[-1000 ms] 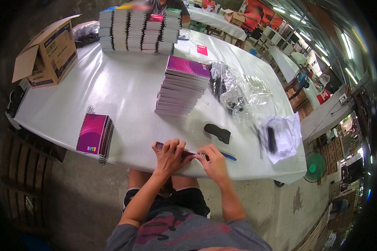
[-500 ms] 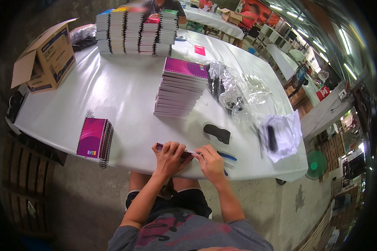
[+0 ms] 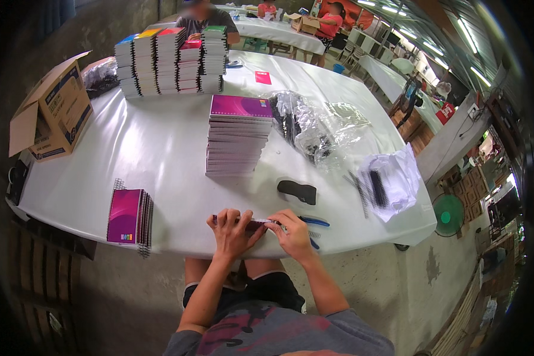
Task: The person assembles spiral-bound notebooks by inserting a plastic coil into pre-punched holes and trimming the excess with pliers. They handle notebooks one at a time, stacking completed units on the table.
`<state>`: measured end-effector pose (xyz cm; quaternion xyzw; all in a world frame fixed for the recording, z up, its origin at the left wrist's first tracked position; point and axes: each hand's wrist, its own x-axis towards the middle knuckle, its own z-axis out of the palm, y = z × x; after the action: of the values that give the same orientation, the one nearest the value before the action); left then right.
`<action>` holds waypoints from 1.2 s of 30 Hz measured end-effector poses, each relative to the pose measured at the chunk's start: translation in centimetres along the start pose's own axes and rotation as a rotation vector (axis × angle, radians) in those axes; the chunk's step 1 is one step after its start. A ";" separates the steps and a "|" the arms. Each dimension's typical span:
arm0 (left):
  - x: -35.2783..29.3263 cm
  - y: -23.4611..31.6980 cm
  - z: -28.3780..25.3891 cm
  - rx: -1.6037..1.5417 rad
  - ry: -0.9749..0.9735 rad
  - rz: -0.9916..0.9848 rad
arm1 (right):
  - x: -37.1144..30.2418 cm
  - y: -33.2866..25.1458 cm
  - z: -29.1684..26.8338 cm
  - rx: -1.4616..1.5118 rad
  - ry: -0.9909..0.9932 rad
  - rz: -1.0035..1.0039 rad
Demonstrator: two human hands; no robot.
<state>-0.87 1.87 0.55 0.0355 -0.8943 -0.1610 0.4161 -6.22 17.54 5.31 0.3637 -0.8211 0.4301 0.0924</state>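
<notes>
At the table's near edge I hold a thin purple notebook (image 3: 253, 226) edge-up between both hands. My left hand (image 3: 232, 234) is closed around its left part, fingers over the far side. With pinched fingers my right hand (image 3: 288, 233) grips its right end; fine detail at the fingertips is too small to make out. Just right of that hand lie blue-handled pliers (image 3: 315, 222), partly hidden. A black, elongated flat object (image 3: 297, 191) rests beyond them. Farther up stands a tall stack of purple notebooks (image 3: 236, 142). On the left is a smaller pile of spiral-bound purple notebooks (image 3: 126, 216).
White paper (image 3: 400, 178) with dark binding coils (image 3: 376, 188) lies at right. Behind it is a clear plastic bag (image 3: 308, 133) holding black items. Colourful notebook stacks (image 3: 166, 65) and a cardboard box (image 3: 56, 113) stand at the far left. A person (image 3: 204, 18) sits opposite.
The view has shifted, so the table contents appear displaced. Both hands still hold the notebook at the near edge, and its long edge now shows more between them.
</notes>
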 end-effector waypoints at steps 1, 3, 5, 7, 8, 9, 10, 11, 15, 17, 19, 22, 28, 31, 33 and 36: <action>0.0 0.0 0.1 0.008 0.009 0.002 | 0.1 -0.2 -0.1 -0.042 -0.022 -0.005; -0.1 0.0 0.1 0.015 -0.004 0.002 | 0.2 -0.8 -0.3 -0.125 -0.069 -0.013; -0.2 0.0 0.1 0.016 -0.009 0.003 | 0.2 -1.0 0.0 -0.193 -0.028 -0.053; -0.2 0.0 0.2 0.010 0.001 0.010 | 0.1 -1.1 0.3 -0.259 0.003 -0.076; -0.2 0.0 0.2 0.003 -0.002 0.013 | 0.0 -1.0 0.4 -0.290 0.012 -0.075; -0.3 -0.1 0.1 -0.005 -0.007 0.016 | -0.1 -1.0 0.6 -0.320 0.020 -0.072; -0.3 -0.1 0.1 -0.013 -0.013 0.020 | -0.1 -1.1 0.7 -0.322 0.026 -0.051; -0.3 -0.1 0.1 -0.019 -0.008 0.016 | -0.1 -1.2 0.7 -0.323 0.031 -0.030; -0.2 -0.3 0.3 -0.052 -0.009 0.011 | 0.2 -1.8 0.2 -0.262 -0.035 0.110; -0.3 -0.6 0.2 -0.095 -0.034 0.016 | 0.6 -1.0 -1.0 -0.099 -0.219 0.188; -0.4 -1.1 0.1 -0.154 -0.069 0.022 | 1.4 0.8 -3.0 0.058 -0.305 0.190; -0.1 -0.6 -0.5 -0.204 -0.063 0.064 | 3.6 4.6 -6.6 -0.145 -0.248 0.114; 0.3 0.1 -0.8 -0.238 -0.009 0.087 | 5.1 11.5 -4.5 -0.514 -0.262 0.193; 0.1 -0.2 -0.8 -0.227 -0.075 0.097 | 5.1 13.3 -3.4 -0.561 -0.168 0.117; 0.2 -0.3 -0.6 -0.232 -0.064 0.095 | 5.7 14.1 -4.1 -0.366 -0.133 0.125; -0.1 -0.6 -0.5 -0.235 -0.054 0.101 | 5.6 12.7 -4.6 0.079 -0.199 0.325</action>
<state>-0.53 1.24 0.60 -0.0630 -0.8807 -0.2446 0.4008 -19.57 22.83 2.57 0.2705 -0.8567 0.4329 -0.0742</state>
